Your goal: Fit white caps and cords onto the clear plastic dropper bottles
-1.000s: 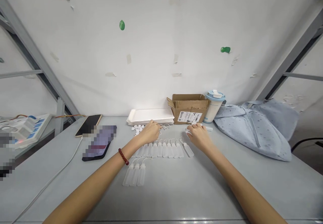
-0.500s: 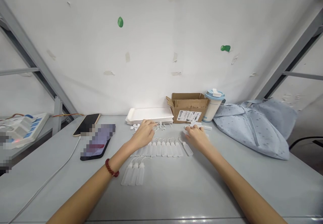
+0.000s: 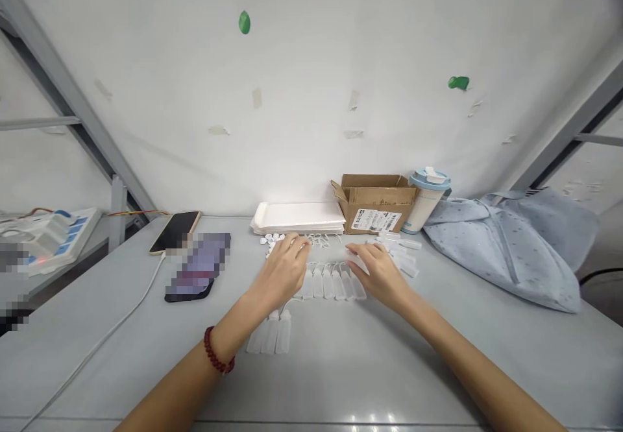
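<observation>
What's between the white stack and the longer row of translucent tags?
Head view: loose white cords, small white pieces to their left. The left hand hides part of the stretch.

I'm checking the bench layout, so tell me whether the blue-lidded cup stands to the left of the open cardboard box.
No, the blue-lidded cup stands to the right of the open cardboard box.

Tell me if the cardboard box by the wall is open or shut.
Open. The cardboard box has its left flap sticking out, and the inside of its back panel shows.
</observation>
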`<state>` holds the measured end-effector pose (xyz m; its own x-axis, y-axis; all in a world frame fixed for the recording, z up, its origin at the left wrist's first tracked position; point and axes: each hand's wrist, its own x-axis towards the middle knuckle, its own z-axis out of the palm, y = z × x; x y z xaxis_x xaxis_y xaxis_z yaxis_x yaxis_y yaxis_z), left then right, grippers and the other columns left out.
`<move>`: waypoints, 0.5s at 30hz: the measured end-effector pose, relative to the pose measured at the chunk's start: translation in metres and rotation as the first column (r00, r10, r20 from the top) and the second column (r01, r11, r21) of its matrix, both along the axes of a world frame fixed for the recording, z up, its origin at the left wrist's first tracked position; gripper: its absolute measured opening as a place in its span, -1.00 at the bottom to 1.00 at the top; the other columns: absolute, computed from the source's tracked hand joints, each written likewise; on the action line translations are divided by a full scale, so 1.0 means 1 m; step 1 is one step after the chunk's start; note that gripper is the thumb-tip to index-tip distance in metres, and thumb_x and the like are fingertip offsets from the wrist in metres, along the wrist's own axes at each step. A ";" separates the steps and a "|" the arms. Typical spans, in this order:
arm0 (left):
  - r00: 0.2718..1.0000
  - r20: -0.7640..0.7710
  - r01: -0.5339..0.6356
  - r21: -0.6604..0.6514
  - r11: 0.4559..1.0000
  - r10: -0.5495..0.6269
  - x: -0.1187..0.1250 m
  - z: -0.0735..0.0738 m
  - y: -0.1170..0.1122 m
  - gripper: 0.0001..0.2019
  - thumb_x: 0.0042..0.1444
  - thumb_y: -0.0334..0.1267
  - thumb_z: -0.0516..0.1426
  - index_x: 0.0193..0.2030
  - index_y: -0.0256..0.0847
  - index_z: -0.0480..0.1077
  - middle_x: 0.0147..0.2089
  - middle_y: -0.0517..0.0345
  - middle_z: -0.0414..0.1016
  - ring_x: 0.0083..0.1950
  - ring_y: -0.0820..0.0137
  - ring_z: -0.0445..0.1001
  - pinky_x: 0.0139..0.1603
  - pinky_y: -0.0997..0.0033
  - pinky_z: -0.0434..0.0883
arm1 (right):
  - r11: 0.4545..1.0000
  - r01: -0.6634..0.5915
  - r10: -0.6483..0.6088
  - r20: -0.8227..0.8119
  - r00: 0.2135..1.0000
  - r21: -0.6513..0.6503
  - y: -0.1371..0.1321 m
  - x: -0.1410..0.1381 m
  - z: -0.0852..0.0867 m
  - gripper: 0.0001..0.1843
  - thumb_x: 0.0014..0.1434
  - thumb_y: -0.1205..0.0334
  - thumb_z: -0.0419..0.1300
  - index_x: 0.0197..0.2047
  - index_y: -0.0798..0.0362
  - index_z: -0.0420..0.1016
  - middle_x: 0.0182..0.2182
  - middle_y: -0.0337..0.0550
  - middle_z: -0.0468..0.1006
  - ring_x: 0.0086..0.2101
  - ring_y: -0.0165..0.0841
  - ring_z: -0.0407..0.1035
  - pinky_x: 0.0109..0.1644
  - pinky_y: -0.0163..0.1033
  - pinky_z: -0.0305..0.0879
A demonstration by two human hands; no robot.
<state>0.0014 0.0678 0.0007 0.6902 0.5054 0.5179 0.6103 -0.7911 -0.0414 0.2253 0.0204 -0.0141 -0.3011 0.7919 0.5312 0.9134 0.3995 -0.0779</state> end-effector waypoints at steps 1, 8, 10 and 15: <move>1.000 0.000 0.011 0.003 1.000 -0.011 0.002 0.000 -0.002 -0.64 0.02 -0.59 -0.06 -0.03 -0.33 0.27 -0.04 -0.09 0.35 0.06 0.15 0.23 -0.06 0.13 0.35 | 0.998 -0.053 0.053 -0.006 0.999 0.035 -0.002 -0.003 -0.001 -0.80 0.21 0.32 0.01 -0.07 0.12 0.28 -0.28 -0.02 0.53 -0.28 -0.21 0.38 -0.16 -0.11 0.18; 0.996 0.036 0.078 -0.001 0.997 -0.078 0.006 0.000 -0.011 -0.68 0.03 -0.57 -0.06 -0.07 -0.31 0.27 -0.07 -0.06 0.36 0.05 0.16 0.24 -0.09 0.13 0.37 | 0.984 -0.150 0.153 -0.023 0.988 0.097 -0.005 -0.009 -0.002 -0.80 0.24 0.34 -0.03 -0.06 0.09 0.25 -0.32 -0.04 0.54 -0.33 -0.24 0.40 -0.17 -0.11 0.19; 0.995 0.033 0.091 -0.002 0.996 -0.091 0.007 0.000 -0.012 -0.69 0.03 -0.58 -0.05 -0.08 -0.31 0.27 -0.07 -0.05 0.36 0.05 0.16 0.23 -0.09 0.15 0.37 | 0.982 -0.153 0.157 -0.031 0.987 0.107 -0.004 -0.009 -0.002 -0.80 0.24 0.34 -0.03 -0.05 0.09 0.24 -0.31 -0.04 0.54 -0.33 -0.24 0.40 -0.18 -0.11 0.19; 0.992 0.048 0.114 -0.009 0.993 -0.114 0.009 -0.002 -0.013 -0.71 0.05 -0.56 -0.05 -0.10 -0.30 0.28 -0.09 -0.04 0.37 0.04 0.16 0.24 -0.10 0.14 0.37 | 0.979 -0.162 0.167 -0.030 0.985 0.122 -0.005 -0.012 -0.002 -0.79 0.24 0.34 -0.01 -0.05 0.09 0.25 -0.32 -0.05 0.54 -0.33 -0.25 0.40 -0.19 -0.13 0.20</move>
